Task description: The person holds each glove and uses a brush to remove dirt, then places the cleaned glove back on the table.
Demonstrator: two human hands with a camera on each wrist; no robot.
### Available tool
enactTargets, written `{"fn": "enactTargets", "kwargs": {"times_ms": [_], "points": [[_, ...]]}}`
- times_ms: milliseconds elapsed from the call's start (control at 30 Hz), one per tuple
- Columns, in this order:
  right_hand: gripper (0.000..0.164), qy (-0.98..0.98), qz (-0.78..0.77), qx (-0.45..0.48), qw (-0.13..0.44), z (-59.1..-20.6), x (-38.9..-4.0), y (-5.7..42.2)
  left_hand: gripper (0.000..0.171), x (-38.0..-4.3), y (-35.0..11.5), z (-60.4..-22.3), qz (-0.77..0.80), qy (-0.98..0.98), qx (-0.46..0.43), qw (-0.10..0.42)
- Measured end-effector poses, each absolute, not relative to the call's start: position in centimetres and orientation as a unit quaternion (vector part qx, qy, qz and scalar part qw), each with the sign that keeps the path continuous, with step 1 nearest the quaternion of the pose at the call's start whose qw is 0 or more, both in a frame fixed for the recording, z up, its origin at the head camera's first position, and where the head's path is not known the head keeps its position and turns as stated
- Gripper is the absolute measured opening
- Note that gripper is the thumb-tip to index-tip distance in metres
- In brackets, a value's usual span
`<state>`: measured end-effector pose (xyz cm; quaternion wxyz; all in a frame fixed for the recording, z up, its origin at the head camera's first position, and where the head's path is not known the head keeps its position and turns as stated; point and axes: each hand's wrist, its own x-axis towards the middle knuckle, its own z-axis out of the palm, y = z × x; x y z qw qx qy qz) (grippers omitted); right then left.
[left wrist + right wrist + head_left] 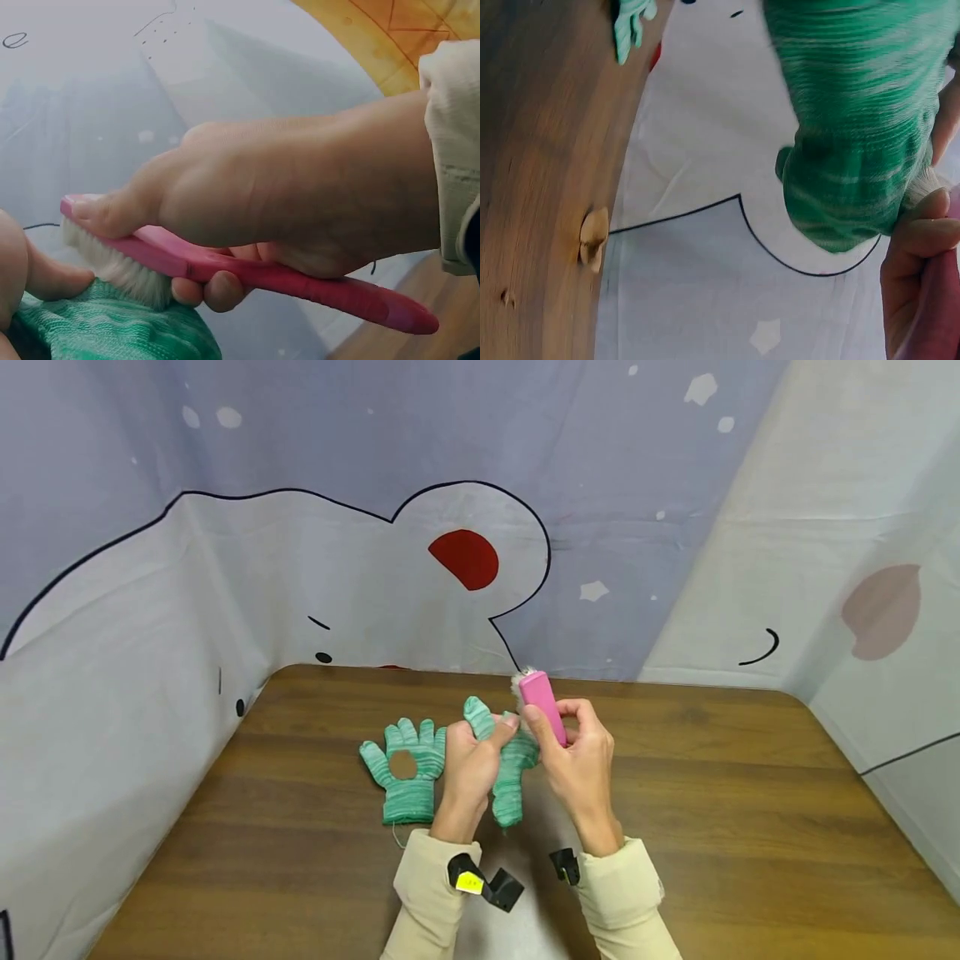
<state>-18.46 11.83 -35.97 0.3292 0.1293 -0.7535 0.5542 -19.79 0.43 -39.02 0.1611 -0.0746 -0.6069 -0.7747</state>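
Observation:
My left hand (471, 768) grips a green striped knit glove (510, 789), its thumb lying over the glove. A pink brush (542, 702) with white bristles is in my right hand (583, 768). In the left wrist view the right thumb lies along the back of the brush head, fingers curled under its neck, and the bristles (124, 266) meet the knit of the held glove (127, 330). The right wrist view shows that glove hanging large, bristles at its side. A matching glove (408, 802) lies flat left of my hands, a brown round patch on its palm.
Both gloves are over a brown wooden table (720, 793). A small tan object (594, 238) sits near the table's far edge in the right wrist view. Printed cloth (315, 552) hangs behind and along both sides. A loose thread trails from the flat glove's cuff.

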Motion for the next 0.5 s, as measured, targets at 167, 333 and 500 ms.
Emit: {"fn": "enactTargets", "kwargs": {"times_ms": [167, 333, 500], "points": [[0.031, -0.794, 0.493, 0.101, 0.340, -35.7, -18.6, 12.3, 0.018, -21.0, 0.4, -41.0, -0.780, -0.594, -0.085, 0.178], [0.038, -0.822, 0.445, 0.017, 0.354, -36.6, -20.0, 15.2, 0.025, -19.2, -1.6, -37.7, -0.811, -0.549, -0.036, 0.199], [0.033, -0.781, 0.543, 0.000, 0.309, -39.3, -22.0, 18.1, 0.028, -18.4, -2.8, -36.0, -0.822, -0.541, 0.000, 0.177]]}}
